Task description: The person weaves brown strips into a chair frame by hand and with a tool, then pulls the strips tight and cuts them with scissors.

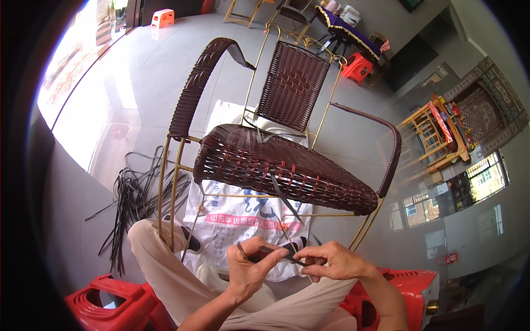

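Observation:
A chair with a gold-coloured metal frame and woven dark brown strips (292,171) stands before me, its seat front facing my knees. Above my lap, my left hand (255,266) is closed, thumb against fingers, on a dark flat weaving strip (292,255). My right hand (335,261) pinches the same strip a little to the right, so it spans the short gap between the hands. A loose strip (280,193) hangs from the seat's front edge toward my hands; whether it is the same piece I cannot tell. Some reddish strips show in the seat and backrest (295,80).
A heap of loose dark strips (135,201) lies on the floor left of the chair. A white printed sack (221,226) is spread beneath it. Red plastic stools (118,306) flank my legs. Behind are a table with a purple cloth (342,27) and an orange stool (163,19).

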Tool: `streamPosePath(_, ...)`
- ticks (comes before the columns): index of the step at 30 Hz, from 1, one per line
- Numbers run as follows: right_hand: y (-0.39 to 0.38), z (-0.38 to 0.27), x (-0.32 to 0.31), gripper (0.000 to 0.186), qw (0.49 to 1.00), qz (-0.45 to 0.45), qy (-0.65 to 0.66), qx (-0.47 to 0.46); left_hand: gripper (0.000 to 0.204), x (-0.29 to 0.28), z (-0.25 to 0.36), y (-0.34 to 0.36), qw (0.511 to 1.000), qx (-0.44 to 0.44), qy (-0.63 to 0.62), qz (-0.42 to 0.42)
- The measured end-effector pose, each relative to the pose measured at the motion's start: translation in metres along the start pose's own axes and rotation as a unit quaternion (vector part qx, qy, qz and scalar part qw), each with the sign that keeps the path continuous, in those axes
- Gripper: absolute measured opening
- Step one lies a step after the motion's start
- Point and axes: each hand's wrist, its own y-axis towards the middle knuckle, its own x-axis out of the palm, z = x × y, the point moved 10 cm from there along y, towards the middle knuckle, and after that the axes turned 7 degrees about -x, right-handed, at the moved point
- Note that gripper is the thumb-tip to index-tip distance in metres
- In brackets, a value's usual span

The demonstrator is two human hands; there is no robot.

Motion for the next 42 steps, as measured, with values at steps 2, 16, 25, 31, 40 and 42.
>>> streamPosePath(2, 0.001, -0.007, 0.004, 0.030, 0.994, 0.051, 0.091, -0.026, 0.009, 0.002, -0.001, 0.000, 1.000, 0.020, 0.016, 0.005)
streamPosePath(16, -0.081, -0.062, -0.196, 0.006, 0.862, 0.492, -0.044, -0.112, 0.027, -0.072, 0.062, 0.033, 0.939, 0.230, 0.167, 0.192)
streamPosePath(25, -0.055, -0.130, -0.250, 0.012, 0.653, 0.602, -0.396, -0.233, 0.045, -0.027, 0.082, 0.044, 0.819, 0.352, 0.417, 0.176)
streamPosePath(31, 0.040, -0.120, -0.205, 0.009, 0.915, 0.315, -0.171, -0.187, 0.037, -0.027, 0.083, 0.049, 0.799, 0.375, 0.438, 0.169)
streamPosePath(40, 0.119, -0.116, -0.111, 0.014, 0.973, 0.061, -0.184, -0.128, 0.062, -0.025, 0.058, 0.032, 0.792, 0.426, 0.396, 0.186)
streamPosePath(42, 0.123, -0.110, -0.108, 0.018, 0.965, 0.067, -0.221, -0.125, 0.061, -0.022, 0.053, 0.031, 0.809, 0.406, 0.385, 0.178)
